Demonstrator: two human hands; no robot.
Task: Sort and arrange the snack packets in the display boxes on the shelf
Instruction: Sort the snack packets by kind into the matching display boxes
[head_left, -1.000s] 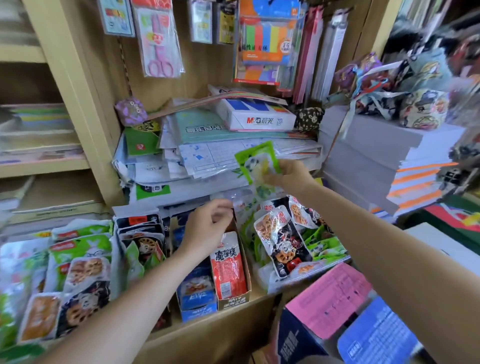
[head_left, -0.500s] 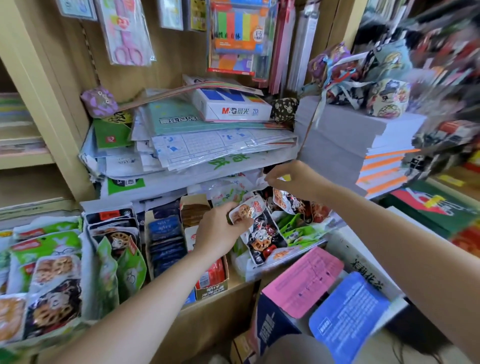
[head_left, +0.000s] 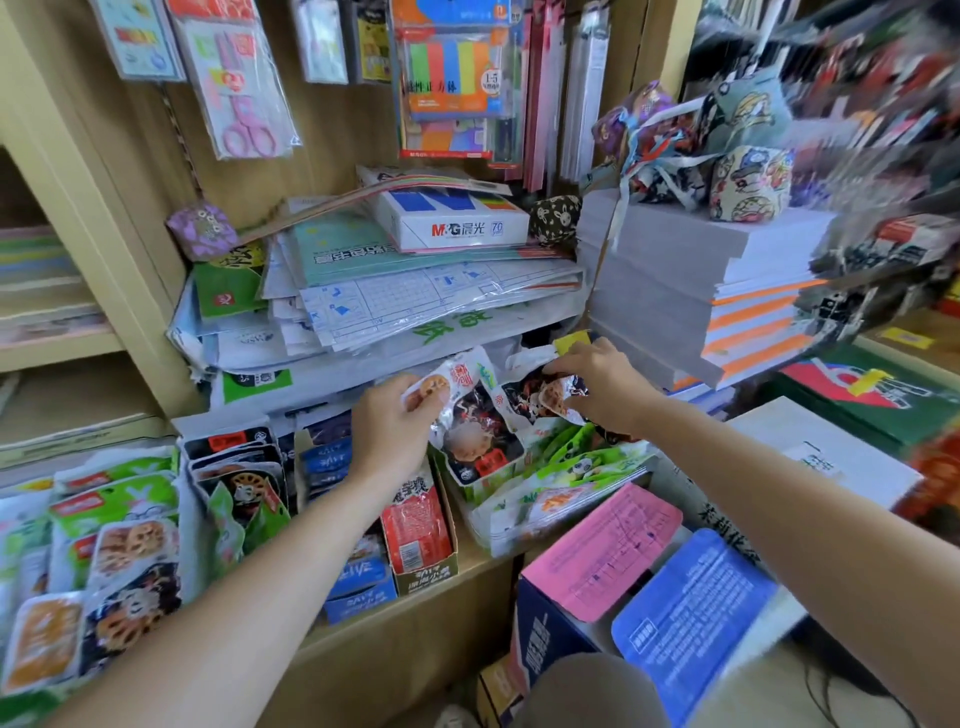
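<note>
The left hand (head_left: 392, 434) grips a white packet (head_left: 457, 376). At its 3 o'clock, the right hand (head_left: 605, 387) pinches a dark packet (head_left: 537, 397).

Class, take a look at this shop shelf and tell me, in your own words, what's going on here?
A person is sorting snack packets on a wooden shelf. The left hand pinches a white lotus-root packet, and the right hand grips a dark lotus-root packet. Both packets are over a display box of mixed dark and green packets. Left of it, a cardboard box holds red packets.
</note>
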